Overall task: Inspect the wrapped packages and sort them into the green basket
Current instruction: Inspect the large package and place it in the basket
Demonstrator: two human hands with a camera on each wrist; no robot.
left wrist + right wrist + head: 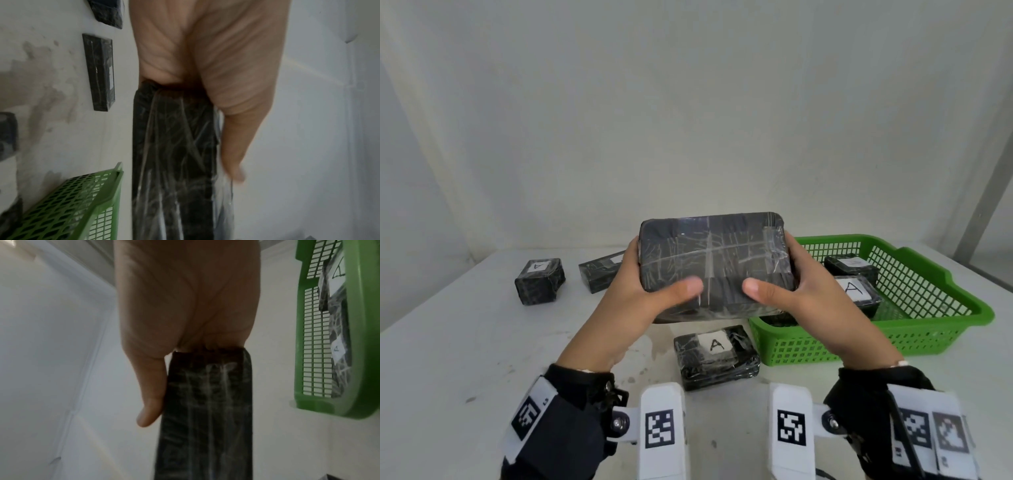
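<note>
Both hands, left hand (640,291) and right hand (791,291), grip the large wrapped package (714,262) raised above the tabletop (465,342), thumbs on its near face, for inspection. Two labelled packages (854,291) already lie in the green basket (928,329); three more (717,356) remain outside, so sorting seems under halfway.

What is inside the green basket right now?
The green basket holds two black wrapped packages: one near package labelled A, one far package with an unreadable label. The right hand and the held package hide the basket's left part.
</note>
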